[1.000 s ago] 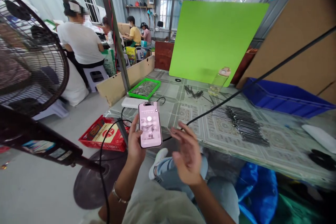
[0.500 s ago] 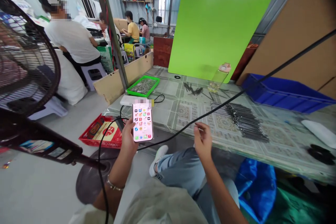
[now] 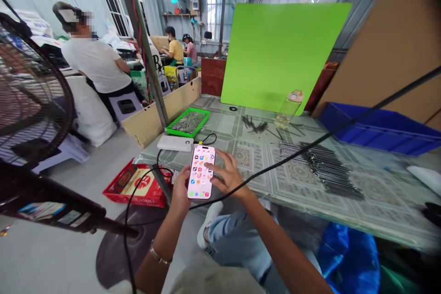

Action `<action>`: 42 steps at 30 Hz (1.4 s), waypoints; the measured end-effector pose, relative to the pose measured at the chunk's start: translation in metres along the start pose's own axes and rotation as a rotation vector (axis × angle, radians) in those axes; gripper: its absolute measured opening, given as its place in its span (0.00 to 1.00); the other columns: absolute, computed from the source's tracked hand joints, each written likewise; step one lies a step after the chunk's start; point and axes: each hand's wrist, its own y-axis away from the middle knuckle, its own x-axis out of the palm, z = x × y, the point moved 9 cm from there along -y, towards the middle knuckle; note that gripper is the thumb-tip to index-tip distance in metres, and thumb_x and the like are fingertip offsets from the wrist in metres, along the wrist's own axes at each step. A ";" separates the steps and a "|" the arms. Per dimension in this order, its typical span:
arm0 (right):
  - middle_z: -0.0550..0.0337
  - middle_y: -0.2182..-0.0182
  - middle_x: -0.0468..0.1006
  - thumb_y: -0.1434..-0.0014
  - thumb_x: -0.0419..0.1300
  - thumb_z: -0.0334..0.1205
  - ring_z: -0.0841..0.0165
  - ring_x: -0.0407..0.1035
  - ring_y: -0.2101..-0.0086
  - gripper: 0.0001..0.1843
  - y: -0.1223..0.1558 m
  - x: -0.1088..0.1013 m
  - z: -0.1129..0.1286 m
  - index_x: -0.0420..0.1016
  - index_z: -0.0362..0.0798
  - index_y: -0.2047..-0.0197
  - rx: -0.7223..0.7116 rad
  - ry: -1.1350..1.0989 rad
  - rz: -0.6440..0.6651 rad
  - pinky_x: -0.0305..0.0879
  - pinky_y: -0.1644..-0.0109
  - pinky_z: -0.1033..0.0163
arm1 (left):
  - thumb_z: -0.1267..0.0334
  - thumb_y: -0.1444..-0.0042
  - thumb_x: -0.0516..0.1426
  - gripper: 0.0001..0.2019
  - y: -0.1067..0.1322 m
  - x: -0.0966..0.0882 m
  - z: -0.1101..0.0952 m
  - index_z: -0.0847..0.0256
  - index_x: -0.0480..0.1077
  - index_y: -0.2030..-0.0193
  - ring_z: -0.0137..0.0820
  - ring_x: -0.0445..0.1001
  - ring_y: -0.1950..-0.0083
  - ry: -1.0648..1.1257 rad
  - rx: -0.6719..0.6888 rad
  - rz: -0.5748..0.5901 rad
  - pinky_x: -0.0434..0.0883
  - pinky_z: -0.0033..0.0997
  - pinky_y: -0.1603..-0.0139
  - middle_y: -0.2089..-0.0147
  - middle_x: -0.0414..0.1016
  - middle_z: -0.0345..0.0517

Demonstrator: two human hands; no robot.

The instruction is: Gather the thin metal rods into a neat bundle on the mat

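A smartphone (image 3: 200, 179) with a lit pink screen full of app icons rests upright in my left hand (image 3: 180, 188), its fingers closed around the left edge and back. My right hand (image 3: 229, 174) reaches in from the right with fingers spread; a fingertip is over the screen, and whether it touches I cannot tell. A white power bank (image 3: 174, 143) lies on the table edge just behind the phone. The black cable (image 3: 292, 158) runs slantwise across the view, in front of the table and close by my right hand.
On the patterned table (image 3: 241, 135) lie a green tray (image 3: 189, 121) of small metal parts, a bottle (image 3: 287, 110), and rows of thin dark rods (image 3: 334, 172). A blue bin (image 3: 375, 131) stands right, a red crate (image 3: 138, 183) below left. A fan (image 3: 31, 96) and a seated person (image 3: 94, 62) are left.
My right hand has moved left and up to the phone, its fingers now over the screen. The phone has shifted slightly right and down in my left hand.
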 end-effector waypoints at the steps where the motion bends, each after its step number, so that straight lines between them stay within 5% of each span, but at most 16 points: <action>1: 0.53 0.33 0.49 0.37 0.50 0.54 0.53 0.49 0.37 0.23 0.001 -0.001 -0.002 0.67 0.57 0.42 0.010 -0.004 -0.024 0.56 0.38 0.41 | 0.58 0.66 0.62 0.18 0.000 -0.002 0.000 0.61 0.74 0.64 0.41 0.78 0.61 -0.006 -0.006 -0.027 0.73 0.34 0.64 0.67 0.80 0.42; 7: 0.47 0.41 0.64 0.38 0.53 0.44 0.58 0.59 0.41 0.21 0.022 -0.025 -0.042 0.62 0.51 0.42 0.289 0.008 -0.308 0.59 0.40 0.43 | 0.58 0.64 0.60 0.19 -0.008 -0.011 0.006 0.61 0.72 0.62 0.41 0.78 0.57 0.001 -0.044 -0.119 0.73 0.35 0.60 0.65 0.81 0.41; 14: 0.47 0.47 0.69 0.40 0.54 0.43 0.58 0.62 0.46 0.19 0.038 -0.007 -0.083 0.65 0.50 0.46 0.491 -0.097 -0.276 0.63 0.44 0.44 | 0.58 0.63 0.60 0.18 -0.021 -0.009 0.011 0.62 0.71 0.62 0.39 0.79 0.61 -0.017 -0.057 -0.070 0.73 0.31 0.66 0.68 0.79 0.41; 20: 0.48 0.46 0.67 0.42 0.56 0.44 0.57 0.61 0.45 0.20 0.006 0.024 -0.057 0.68 0.51 0.47 0.374 -0.183 -0.112 0.60 0.41 0.44 | 0.61 0.66 0.61 0.17 -0.034 -0.014 0.009 0.63 0.73 0.65 0.30 0.76 0.72 -0.068 0.003 -0.078 0.69 0.24 0.74 0.71 0.79 0.38; 26: 0.50 0.40 0.61 0.42 0.57 0.46 0.56 0.54 0.42 0.19 -0.001 0.050 -0.027 0.72 0.51 0.48 0.240 -0.216 0.029 0.55 0.38 0.43 | 0.63 0.68 0.60 0.16 -0.041 -0.022 0.011 0.62 0.73 0.67 0.38 0.79 0.65 -0.045 -0.002 -0.108 0.73 0.30 0.71 0.70 0.79 0.41; 33: 0.50 0.37 0.57 0.42 0.58 0.48 0.53 0.53 0.39 0.18 0.002 0.057 -0.022 0.75 0.52 0.51 0.181 -0.183 0.077 0.52 0.37 0.41 | 0.64 0.68 0.59 0.18 -0.038 -0.021 0.016 0.62 0.71 0.65 0.42 0.79 0.61 -0.013 -0.066 -0.161 0.75 0.34 0.66 0.70 0.79 0.42; 37: 0.47 0.40 0.63 0.41 0.56 0.45 0.56 0.58 0.41 0.18 0.008 0.045 -0.039 0.70 0.51 0.48 0.299 -0.274 -0.108 0.58 0.40 0.44 | 0.62 0.68 0.60 0.25 -0.036 -0.018 0.012 0.64 0.71 0.57 0.40 0.79 0.63 -0.058 -0.047 -0.130 0.74 0.32 0.68 0.69 0.79 0.42; 42: 0.49 0.49 0.70 0.41 0.55 0.41 0.64 0.68 0.54 0.14 0.059 -0.007 -0.084 0.66 0.50 0.51 0.710 -0.403 -0.690 0.69 0.54 0.56 | 0.67 0.67 0.58 0.41 -0.025 -0.024 0.000 0.55 0.60 0.39 0.35 0.77 0.67 -0.048 -0.017 -0.131 0.71 0.27 0.72 0.64 0.79 0.40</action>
